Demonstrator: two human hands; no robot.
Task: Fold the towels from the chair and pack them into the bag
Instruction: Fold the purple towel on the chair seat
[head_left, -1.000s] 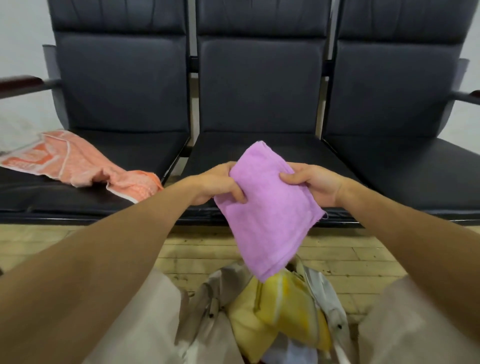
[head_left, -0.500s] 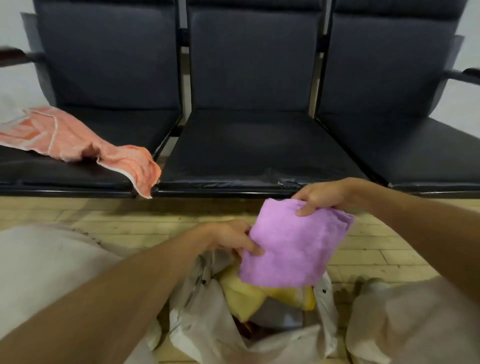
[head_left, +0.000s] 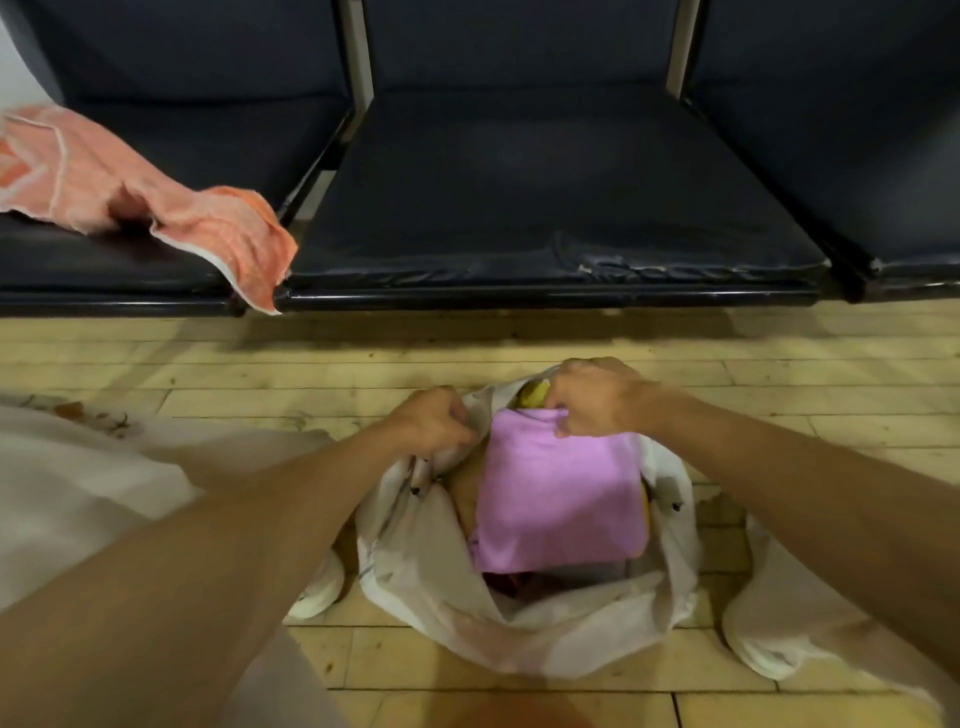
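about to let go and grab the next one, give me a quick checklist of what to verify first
1. Purple towel folded: ok, it lies as a flat rectangle.
2. Purple towel inside the bag: ok, it sits over the yellow towel.
3. Bag mouth held open: ok, the left hand grips the rim.
4. Right hand free: not ok, it pinches the purple towel's far edge.
5. Chair cleared: not ok, the orange towel lies unfolded on the left seat, one corner hanging over the front.
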